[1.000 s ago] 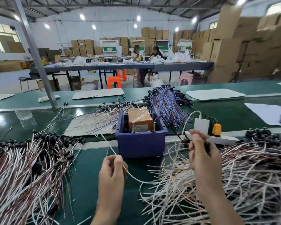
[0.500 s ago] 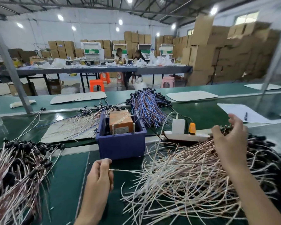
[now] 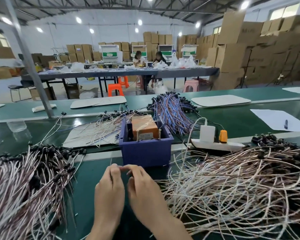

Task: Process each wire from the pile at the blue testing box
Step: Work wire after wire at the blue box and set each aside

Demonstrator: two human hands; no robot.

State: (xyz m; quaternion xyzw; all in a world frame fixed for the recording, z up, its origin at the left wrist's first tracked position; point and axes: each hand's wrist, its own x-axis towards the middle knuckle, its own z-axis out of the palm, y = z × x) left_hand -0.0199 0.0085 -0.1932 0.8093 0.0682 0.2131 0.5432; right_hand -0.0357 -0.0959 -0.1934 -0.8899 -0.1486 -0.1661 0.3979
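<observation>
Hands meet low and centre over the green worktop [image 3: 92,172], just in front of the blue box [image 3: 145,151]. Left hand [image 3: 109,189] and right hand [image 3: 142,189] both have the fingers bent, and their fingertips [image 3: 115,168] touch one another near the box's front wall. No wire shows plainly between the tips, so I cannot tell whether either hand has hold of one. Box stands upright on the worktop, open at the top, with an orange unit [image 3: 143,126] inside and two metal pins [image 3: 137,135] upright at its front rim. Right pile [image 3: 232,187] of pale, pinkish wires lies loose and tangled beside the right hand, its black ends toward the far right; one long white strand arcs up from it toward the power strip [image 3: 216,145]. Strip carries a white adapter [image 3: 207,133] and an orange plug [image 3: 222,135], just right of the box. Left pile [image 3: 24,187] lies more combed, with black ends toward the far edge. Behind the box is a blue-and-red bundle [image 3: 171,111]; to its left, thin wires are spread on a pale board [image 3: 71,141]. Paper [image 3: 274,118] with a pen [image 3: 286,123] lies far right.
</observation>
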